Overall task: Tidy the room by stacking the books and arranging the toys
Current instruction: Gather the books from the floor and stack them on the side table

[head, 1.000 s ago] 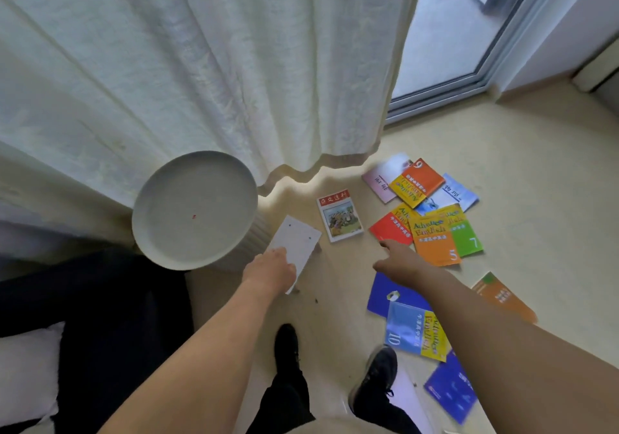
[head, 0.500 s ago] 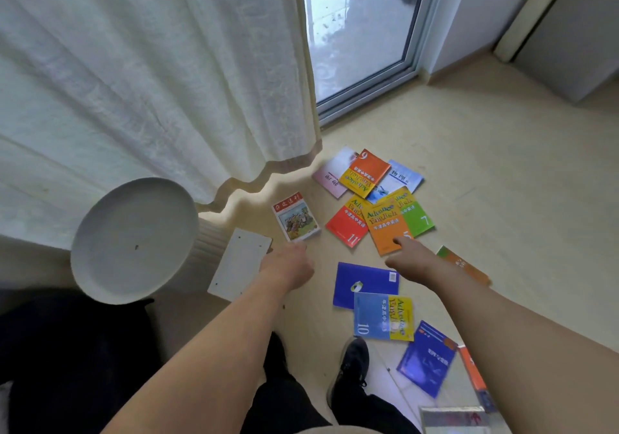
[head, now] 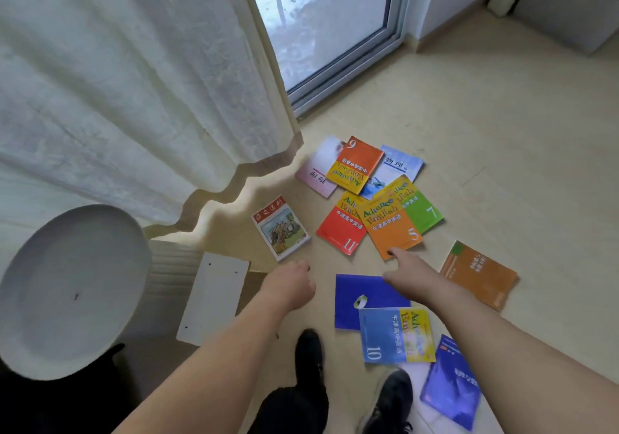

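At the bottom of the frame two black shoes [head: 310, 353] stand on the pale floor [head: 502, 152], with a dark blue book [head: 450, 383] lying just right of them at the lower right. A little further up, a blue-and-yellow book marked 10 [head: 397, 335] overlaps the lower edge of a plain blue book [head: 363, 294]. Left of the shoes a white board [head: 212, 298] lies flat beside a round white side table [head: 67, 289] at the lower left. Both bare arms reach forward from the bottom edge. The left hand [head: 289, 288] hangs above the floor at centre, fingers curled into a loose fist and grasping nothing, just below a small picture-cover book [head: 281, 227]. The right hand [head: 407, 271] points its index finger out, the tip touching the near corner of the orange book marked 5 [head: 390, 224]. A brown book [head: 479, 274] lies to the right of that hand. Beyond, in the middle of the frame, the red book marked 11 [head: 341, 229], the green book marked 7 [head: 420, 211], an orange book marked 6 [head: 355, 164], a pink book [head: 316, 174] and a light blue book [head: 398, 165] lie overlapped in a loose heap. A cream curtain [head: 134, 82] fills the upper left, and a glass door [head: 325, 21] stands at the top.
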Tool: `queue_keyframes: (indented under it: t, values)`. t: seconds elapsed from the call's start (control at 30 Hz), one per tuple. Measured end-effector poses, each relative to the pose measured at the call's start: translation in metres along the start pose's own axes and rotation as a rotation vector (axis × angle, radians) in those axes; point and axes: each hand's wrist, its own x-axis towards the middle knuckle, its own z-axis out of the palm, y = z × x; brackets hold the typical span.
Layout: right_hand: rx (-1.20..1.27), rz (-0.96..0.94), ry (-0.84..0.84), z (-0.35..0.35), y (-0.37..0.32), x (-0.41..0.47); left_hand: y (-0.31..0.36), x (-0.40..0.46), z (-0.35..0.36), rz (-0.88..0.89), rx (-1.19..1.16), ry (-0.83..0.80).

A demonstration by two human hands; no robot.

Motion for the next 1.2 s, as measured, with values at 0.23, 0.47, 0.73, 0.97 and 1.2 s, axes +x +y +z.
queue_keyframes:
  t: [0.23, 0.47, 0.73, 0.97, 1.2]
  values:
    - [-0.083, -0.008, 0.056, 0.085, 0.112, 0.222, 0.008, 0.238, 0.124, 0.116, 0.134, 0.072]
    - [-0.089, 0.030, 0.131, 0.157, 0.219, 0.374, 0.010, 0.410, 0.176, 0.238, 0.213, 0.251]
    - [-0.081, -0.020, 0.094, 0.206, 0.235, 0.398, -0.003, 0.423, 0.198, 0.160, 0.364, 0.119]
    - [-0.274, -0.030, 0.105, 0.205, 0.243, 0.416, 0.001, 0.419, 0.217, 0.107, 0.583, -0.001]
    - [-0.392, 0.021, 0.070, 0.205, 0.250, 0.423, 0.029, 0.408, 0.216, 0.250, 0.524, 0.034]
